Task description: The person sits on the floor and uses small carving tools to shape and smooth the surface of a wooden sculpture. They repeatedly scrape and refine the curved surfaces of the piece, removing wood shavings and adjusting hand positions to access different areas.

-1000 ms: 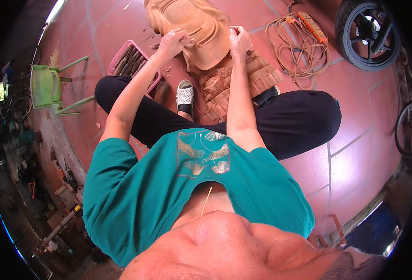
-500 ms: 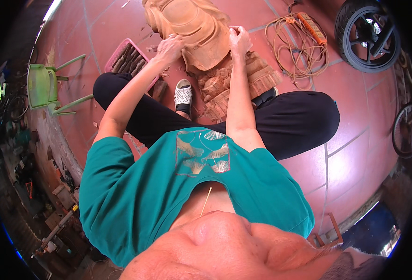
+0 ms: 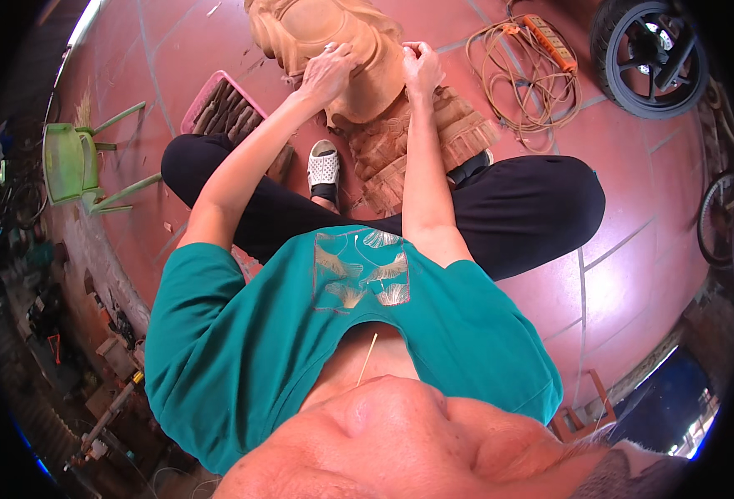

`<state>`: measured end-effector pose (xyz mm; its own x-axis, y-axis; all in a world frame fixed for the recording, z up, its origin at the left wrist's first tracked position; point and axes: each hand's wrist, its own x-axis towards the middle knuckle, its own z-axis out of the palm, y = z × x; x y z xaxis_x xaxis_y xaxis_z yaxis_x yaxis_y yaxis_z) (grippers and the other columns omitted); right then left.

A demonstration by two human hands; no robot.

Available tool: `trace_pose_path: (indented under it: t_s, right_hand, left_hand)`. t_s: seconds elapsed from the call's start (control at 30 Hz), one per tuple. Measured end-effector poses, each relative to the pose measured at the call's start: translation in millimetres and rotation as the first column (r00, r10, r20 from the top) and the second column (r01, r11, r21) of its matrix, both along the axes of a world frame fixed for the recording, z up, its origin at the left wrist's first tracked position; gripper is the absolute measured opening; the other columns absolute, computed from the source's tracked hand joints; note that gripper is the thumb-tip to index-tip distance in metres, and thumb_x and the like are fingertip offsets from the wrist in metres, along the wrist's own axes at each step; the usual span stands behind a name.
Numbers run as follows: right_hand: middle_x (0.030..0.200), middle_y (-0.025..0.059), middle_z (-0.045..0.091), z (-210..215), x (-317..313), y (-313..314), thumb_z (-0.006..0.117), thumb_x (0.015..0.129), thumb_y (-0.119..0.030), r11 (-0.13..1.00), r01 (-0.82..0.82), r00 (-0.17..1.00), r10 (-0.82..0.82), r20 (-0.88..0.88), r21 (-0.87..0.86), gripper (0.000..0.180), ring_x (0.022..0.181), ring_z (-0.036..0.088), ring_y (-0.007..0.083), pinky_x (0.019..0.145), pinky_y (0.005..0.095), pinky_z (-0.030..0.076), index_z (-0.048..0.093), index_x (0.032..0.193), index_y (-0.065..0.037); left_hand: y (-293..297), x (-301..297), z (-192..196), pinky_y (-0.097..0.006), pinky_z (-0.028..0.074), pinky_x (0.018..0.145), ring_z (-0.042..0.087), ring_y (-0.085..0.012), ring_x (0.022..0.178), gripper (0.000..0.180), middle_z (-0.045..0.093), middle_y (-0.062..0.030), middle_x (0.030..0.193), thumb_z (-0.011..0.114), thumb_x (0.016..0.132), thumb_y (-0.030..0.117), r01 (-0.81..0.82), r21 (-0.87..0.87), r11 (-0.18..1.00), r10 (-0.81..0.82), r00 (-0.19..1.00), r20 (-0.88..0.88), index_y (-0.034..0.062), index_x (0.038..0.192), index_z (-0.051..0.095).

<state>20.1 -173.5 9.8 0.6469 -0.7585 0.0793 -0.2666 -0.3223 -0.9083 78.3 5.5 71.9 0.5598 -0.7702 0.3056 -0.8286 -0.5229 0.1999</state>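
A carved wooden figure [image 3: 304,29] with smooth, flowing folds lies at the top of the view, cut off by the upper edge. My left hand [image 3: 329,73] rests on its surface, fingers stretched out over the wood. At the figure's right edge is my right hand [image 3: 422,70], its fingers curled together; whatever they pinch is too small or hidden to make out. Beneath the figure sits a rougher carved wooden block [image 3: 379,154] with stepped relief, between my feet. My right forearm crosses in front of it.
A pink basket [image 3: 190,116] of dark-handled tools stands left of my knee, near a green chair [image 3: 71,162]. To the right lie a coiled cord [image 3: 500,91] with an orange power strip [image 3: 550,43] and a black wheel [image 3: 649,58]. Wood chips dot the red tiled floor.
My left hand has moved right and slightly up, from the figure's left edge onto its middle. My right hand stays by the right edge, fingers still curled. The whole view has shifted slightly.
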Motion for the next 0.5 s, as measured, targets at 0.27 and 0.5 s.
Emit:
trace_pose_path:
  t_s: [0.27,0.5]
  right_hand:
    - [0.083,0.0073,0.071,7,0,5,0.065,0.08,-0.017,0.998,0.001,1.0,-0.002,-0.023,-0.066,0.014,0.078,0.067,0.0205,0.073,0.0353,0.05,0.072,0.091,-0.01]
    - [0.083,0.0056,0.071,7,-2,2,0.064,0.079,-0.019,0.999,-0.005,1.0,0.005,0.011,-0.046,0.012,0.082,0.066,0.0246,0.075,0.0423,0.048,0.072,0.087,-0.013]
  left_hand:
    - [62,26,9,-0.041,0.051,0.074,0.06,-0.0302,0.095,0.009,0.061,-0.0082,0.092,0.06,0.079,0.012,0.054,0.326,0.944,-0.042,0.998,-0.045,0.0097,0.084,0.067]
    - [-8,13,6,-0.041,0.05,0.077,0.059,-0.031,0.097,0.011,0.062,-0.0095,0.094,0.059,0.085,0.013,-0.019,0.079,0.997,0.026,0.995,-0.099,0.0104,0.092,0.066]
